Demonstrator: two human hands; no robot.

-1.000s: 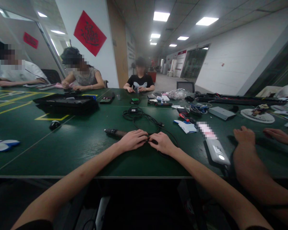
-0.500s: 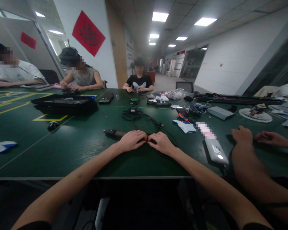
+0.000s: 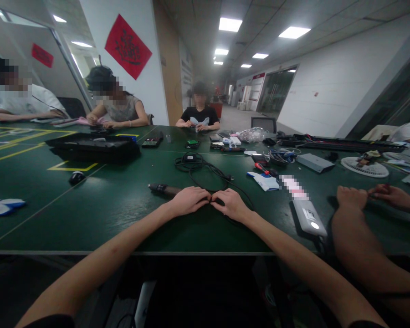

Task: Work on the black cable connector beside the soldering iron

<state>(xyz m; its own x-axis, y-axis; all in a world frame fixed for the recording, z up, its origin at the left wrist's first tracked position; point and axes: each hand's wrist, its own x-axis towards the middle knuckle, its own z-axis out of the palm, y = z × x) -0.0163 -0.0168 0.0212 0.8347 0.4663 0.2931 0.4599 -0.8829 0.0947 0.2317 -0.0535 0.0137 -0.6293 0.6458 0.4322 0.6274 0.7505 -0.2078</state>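
1. Fingers of the left hand (image 3: 192, 201) and right hand (image 3: 231, 203) curl close together; what they grasp is hidden.
2. Dark cylindrical power tool (image 3: 164, 189) lies left of them, tail behind the left hand.
3. Thin black rubbery cable (image 3: 214, 169) loops beyond the fingers on the green bench (image 3: 99, 221), probably slack for reach.
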